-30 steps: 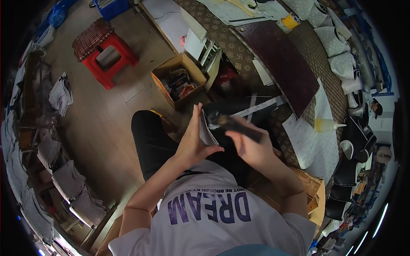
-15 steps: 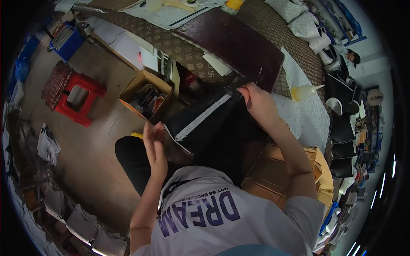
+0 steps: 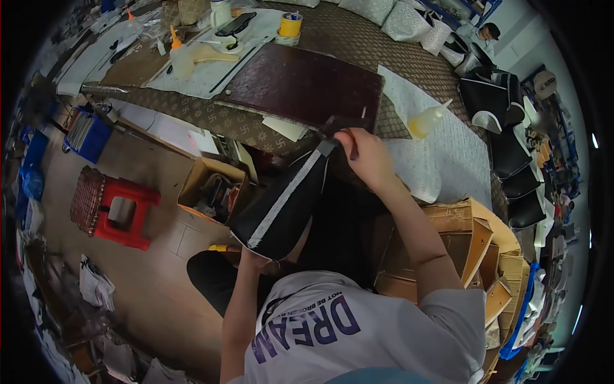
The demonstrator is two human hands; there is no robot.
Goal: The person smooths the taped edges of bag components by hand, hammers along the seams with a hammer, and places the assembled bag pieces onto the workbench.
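A black leather-like piece, with a pale grey strip down its length, slants over my lap. It is wide at the lower left and narrows toward the top. My right hand pinches its narrow upper end, beside the table edge. At the wide lower end is my left hand, its fingers hidden behind or inside the piece, so their grip cannot be made out. A dark red board lies on the table just beyond my right hand.
On the patterned table stand a plastic bottle of yellowish liquid, an orange-tipped bottle and a yellow tin. A cardboard box, a red stool and cardboard surround me. A person is at the back.
My left hand has gone from open beside the piece's lower edge to under or inside that end. The piece now looks fuller and its strip faces up. The view has shifted.
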